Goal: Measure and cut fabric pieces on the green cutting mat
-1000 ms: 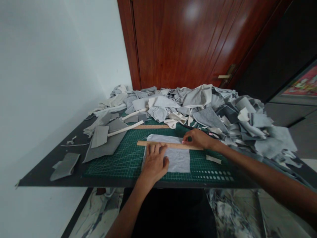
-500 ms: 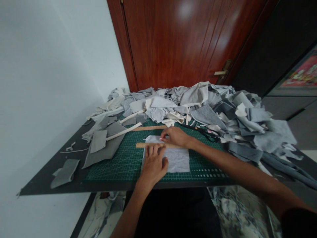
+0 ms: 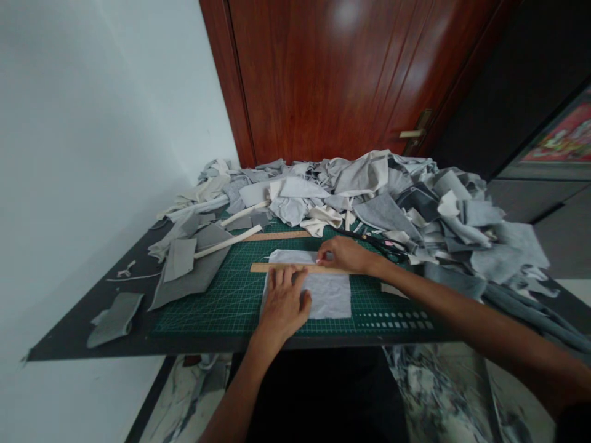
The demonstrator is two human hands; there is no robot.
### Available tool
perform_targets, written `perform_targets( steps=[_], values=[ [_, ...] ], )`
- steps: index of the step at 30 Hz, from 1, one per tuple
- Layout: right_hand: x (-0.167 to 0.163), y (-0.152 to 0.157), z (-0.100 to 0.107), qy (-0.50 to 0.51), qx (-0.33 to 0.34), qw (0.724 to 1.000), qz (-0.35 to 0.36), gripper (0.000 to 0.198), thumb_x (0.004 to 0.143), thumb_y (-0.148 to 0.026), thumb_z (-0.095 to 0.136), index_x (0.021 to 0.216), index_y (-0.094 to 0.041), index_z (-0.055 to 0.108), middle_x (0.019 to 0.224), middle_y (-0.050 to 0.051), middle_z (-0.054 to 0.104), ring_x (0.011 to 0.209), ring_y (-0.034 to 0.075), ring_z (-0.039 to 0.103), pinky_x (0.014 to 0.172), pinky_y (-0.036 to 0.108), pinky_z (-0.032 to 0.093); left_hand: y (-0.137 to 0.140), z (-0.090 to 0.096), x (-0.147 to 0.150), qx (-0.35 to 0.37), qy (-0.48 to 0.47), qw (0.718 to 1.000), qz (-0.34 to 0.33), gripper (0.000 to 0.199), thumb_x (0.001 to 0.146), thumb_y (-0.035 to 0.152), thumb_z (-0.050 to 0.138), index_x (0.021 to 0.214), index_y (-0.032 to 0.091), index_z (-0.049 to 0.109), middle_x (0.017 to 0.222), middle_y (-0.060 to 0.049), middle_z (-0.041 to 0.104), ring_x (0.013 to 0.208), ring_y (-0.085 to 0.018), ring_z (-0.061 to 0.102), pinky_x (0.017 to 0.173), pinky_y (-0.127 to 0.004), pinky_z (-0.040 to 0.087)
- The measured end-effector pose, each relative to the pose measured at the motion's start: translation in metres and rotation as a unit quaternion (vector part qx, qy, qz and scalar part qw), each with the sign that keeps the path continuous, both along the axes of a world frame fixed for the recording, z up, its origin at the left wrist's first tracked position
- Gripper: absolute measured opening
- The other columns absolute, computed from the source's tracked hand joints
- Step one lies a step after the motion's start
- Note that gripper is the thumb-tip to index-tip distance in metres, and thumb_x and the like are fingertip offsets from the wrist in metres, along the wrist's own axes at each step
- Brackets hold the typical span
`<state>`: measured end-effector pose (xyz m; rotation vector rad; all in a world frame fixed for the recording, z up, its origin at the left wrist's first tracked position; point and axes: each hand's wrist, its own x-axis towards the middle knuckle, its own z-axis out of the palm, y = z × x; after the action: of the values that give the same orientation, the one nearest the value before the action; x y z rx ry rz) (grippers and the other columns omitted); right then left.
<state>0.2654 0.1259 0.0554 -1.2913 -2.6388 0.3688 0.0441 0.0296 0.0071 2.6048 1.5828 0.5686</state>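
A light grey piece of fabric [image 3: 330,296] lies flat on the green cutting mat [image 3: 198,317]. Across its upper part runs a wooden ruler [image 3: 259,267], sticking out past the fabric's left edge. My left hand [image 3: 282,301] presses down on ruler and fabric, fingers spread. Just above the ruler, my right hand [image 3: 344,253] pinches a small pale piece, tailor's chalk by its look, with its tip at the ruler's upper edge. The fingers mostly cover the chalk, and my right forearm hides the ruler's right end.
Behind the mat, a long heap of grey and white fabric scraps [image 3: 305,187] stretches along the table. Black scissors [image 3: 381,245] lie right of my right hand. A second wooden ruler [image 3: 281,235] rests farther back. Grey offcuts [image 3: 198,277] lie at the left.
My right hand has slid to the right along the ruler with the chalk. My left hand still holds the ruler down in nearly the same place.
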Motion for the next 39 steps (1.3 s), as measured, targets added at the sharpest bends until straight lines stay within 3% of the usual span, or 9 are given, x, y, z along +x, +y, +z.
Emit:
perform_targets(
  steps=[6,9,12,16,20,24,29,39],
  values=[
    [0.068,-0.006,-0.001,-0.041,-0.031,0.998,-0.033,0.015,0.092,-0.029,0.07,0.09,-0.021,0.082,0.092,0.005,0.08,0.08,0.02,0.072,0.069,0.026,0.043,-0.001,0.001,0.001,-0.003,-0.001,1.0,0.0,0.048,0.097,0.025,0.054,0.144,0.019,0.053,0.137,-0.012,0.055,0.133,-0.033,0.045,0.122,-0.059,0.031],
    [0.078,-0.007,0.0,-0.023,-0.034,0.998,-0.039,0.017,0.093,-0.03,0.069,0.09,-0.02,0.082,0.093,0.005,0.08,0.079,0.019,0.072,0.07,0.026,0.043,0.0,0.0,0.001,0.006,-0.003,1.0,0.002,0.047,0.096,0.025,0.054,0.143,0.018,0.055,0.136,-0.013,0.055,0.133,-0.035,0.044,0.121,-0.06,0.032],
    [0.056,-0.006,0.002,0.031,-0.017,0.998,-0.05,0.017,0.093,-0.031,0.069,0.093,-0.02,0.082,0.089,0.004,0.08,0.073,0.016,0.069,0.066,0.024,0.042,0.0,-0.002,0.0,0.009,-0.006,1.0,0.0,0.047,0.096,0.025,0.054,0.143,0.018,0.055,0.136,-0.013,0.055,0.133,-0.035,0.044,0.121,-0.061,0.033],
    [-0.005,0.004,0.004,0.107,0.01,0.994,-0.034,0.013,0.093,-0.028,0.071,0.092,-0.02,0.082,0.09,0.004,0.08,0.075,0.015,0.069,0.069,0.024,0.043,0.0,-0.003,0.0,0.012,-0.015,1.0,-0.003,0.048,0.096,0.025,0.054,0.143,0.019,0.053,0.137,-0.012,0.056,0.133,-0.034,0.046,0.123,-0.062,0.03],
    [-0.068,0.019,0.001,0.115,-0.001,0.993,0.007,0.009,0.09,-0.021,0.073,0.089,-0.019,0.082,0.089,0.005,0.08,0.079,0.016,0.07,0.07,0.024,0.042,-0.001,-0.003,-0.001,0.002,-0.017,1.0,-0.003,0.048,0.095,0.025,0.055,0.142,0.02,0.054,0.139,-0.012,0.055,0.136,-0.032,0.045,0.126,-0.062,0.023],
    [-0.103,0.025,-0.003,0.094,-0.005,0.995,0.031,0.01,0.088,-0.019,0.073,0.086,-0.019,0.082,0.083,0.005,0.079,0.075,0.015,0.069,0.07,0.024,0.042,-0.002,-0.003,-0.001,-0.007,-0.025,1.0,0.002,0.047,0.095,0.025,0.055,0.142,0.021,0.055,0.14,-0.011,0.053,0.141,-0.032,0.042,0.128,-0.061,0.021],
    [-0.11,0.023,-0.001,0.081,-0.021,0.996,0.032,0.009,0.086,-0.018,0.073,0.085,-0.018,0.082,0.079,0.004,0.078,0.068,0.013,0.065,0.067,0.023,0.041,-0.003,-0.003,-0.001,-0.011,-0.029,0.999,0.006,0.047,0.094,0.025,0.056,0.141,0.022,0.056,0.139,-0.011,0.053,0.142,-0.033,0.041,0.128,-0.061,0.022],
    [-0.08,0.025,-0.002,0.086,-0.067,0.994,0.032,0.011,0.086,-0.019,0.071,0.081,-0.016,0.08,0.075,0.003,0.076,0.067,0.012,0.065,0.064,0.021,0.041,-0.003,-0.003,-0.001,-0.014,-0.032,0.999,0.002,0.051,0.094,0.026,0.056,0.145,0.021,0.052,0.143,-0.01,0.053,0.142,-0.032,0.041,0.129,-0.06,0.018]
  ],
)
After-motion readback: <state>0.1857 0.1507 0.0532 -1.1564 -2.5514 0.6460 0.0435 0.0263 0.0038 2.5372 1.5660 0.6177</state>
